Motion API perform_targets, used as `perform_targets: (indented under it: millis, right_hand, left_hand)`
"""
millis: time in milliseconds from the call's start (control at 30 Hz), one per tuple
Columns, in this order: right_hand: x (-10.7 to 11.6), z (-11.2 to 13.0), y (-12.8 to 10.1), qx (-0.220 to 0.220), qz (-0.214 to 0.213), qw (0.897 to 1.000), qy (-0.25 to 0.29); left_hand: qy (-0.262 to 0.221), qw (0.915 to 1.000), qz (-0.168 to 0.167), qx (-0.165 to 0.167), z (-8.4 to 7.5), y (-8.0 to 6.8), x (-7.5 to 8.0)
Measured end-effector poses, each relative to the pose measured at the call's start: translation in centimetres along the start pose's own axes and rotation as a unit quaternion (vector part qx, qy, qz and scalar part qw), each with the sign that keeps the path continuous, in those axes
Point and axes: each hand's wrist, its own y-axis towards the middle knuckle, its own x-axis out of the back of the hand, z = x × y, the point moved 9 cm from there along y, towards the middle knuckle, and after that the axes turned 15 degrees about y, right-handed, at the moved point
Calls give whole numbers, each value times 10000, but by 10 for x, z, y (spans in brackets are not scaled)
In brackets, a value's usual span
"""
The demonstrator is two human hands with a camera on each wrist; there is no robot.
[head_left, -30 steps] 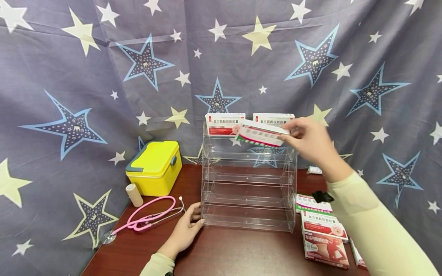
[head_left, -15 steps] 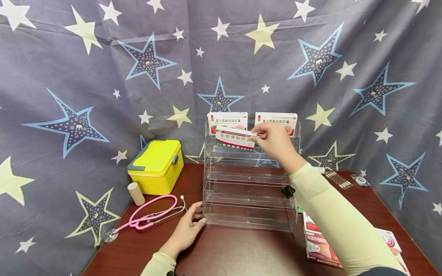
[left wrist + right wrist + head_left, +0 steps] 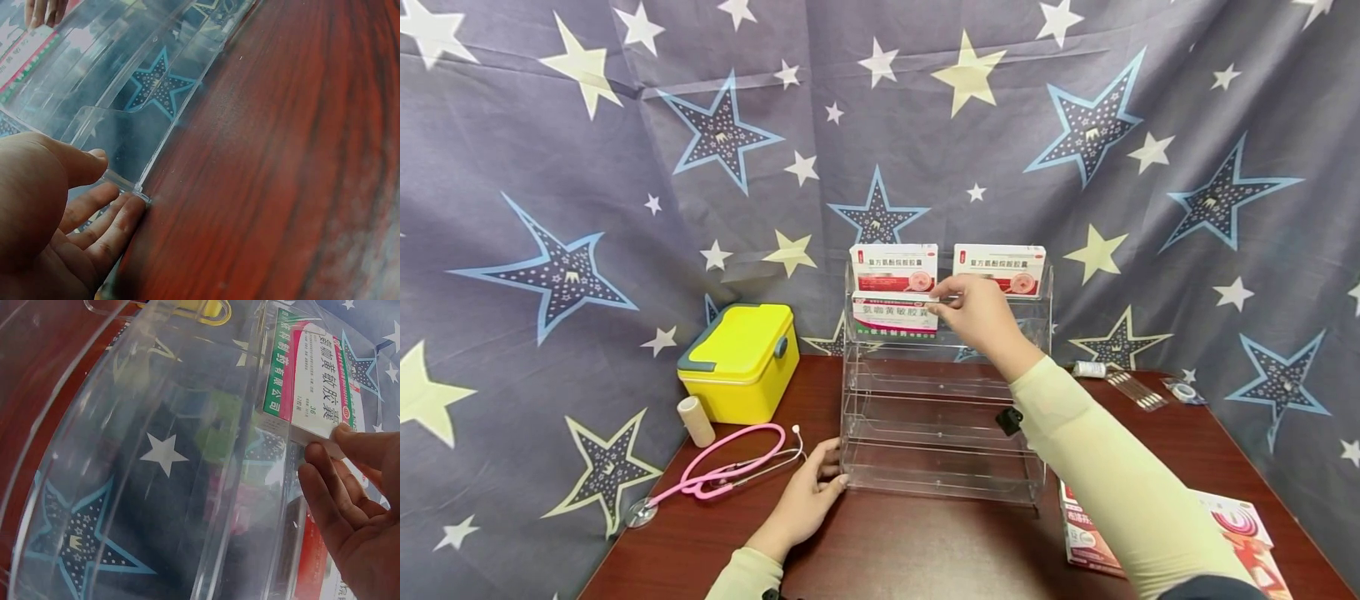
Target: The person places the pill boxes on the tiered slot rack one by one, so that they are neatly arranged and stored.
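Note:
A clear tiered display rack stands on the table. My right hand pinches the right end of a white, pink and green medicine box, which sits upright at the left of the second tier from the top. In the right wrist view, thumb and fingertips hold that box by its end. My left hand grips the rack's lower left corner; in the left wrist view the thumb and fingers lie around the clear side panel. Two red-and-white medicine boxes, one left and one right, stand on the top tier.
Left of the rack are a yellow case, a beige bandage roll and a pink stethoscope. Medicine boxes lie at the right, partly behind my sleeve. Behind them are a white tube, cotton swabs and a tape roll.
My right hand has carried the green-and-pink medicine box leftward and down, from before the top tier into the second tier's left side. My left hand has stayed at the rack's corner.

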Motion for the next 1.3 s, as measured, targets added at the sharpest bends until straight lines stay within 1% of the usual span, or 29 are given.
perform_targets:
  millis: [133,300,533,767,1033,1167,1300]
  right_hand:
    - [0,0,-1,10,-52,10000,-32]
    - [0,-1,-1,-34,-76,10000,15]
    - [-4,-6,-5,-255,6,9995,160]
    - [-5,-10,-7,-239,-12,9993,286]
    - [-4,-10,-8,-233,6,9991,357]
    - [-5,-11,-9,-332,78,9987,371]
    - [2,-8,-15,-379,157,9979,494]
  left_hand:
    - [39,9999,-23,-109,-1,0,0]
    - [9,10000,17,-9,0,0,-1]
    - [-68,9999,-22,-88,-2,0,-1]
    - [-151,9999,-16,15,-2,0,-1]
    - [-89,9999,-7,-140,-1,2,-2]
    - [-45,9998,-34,-214,-3,1,-1]
    - [34,9997,-68,-217,-4,-1,1]
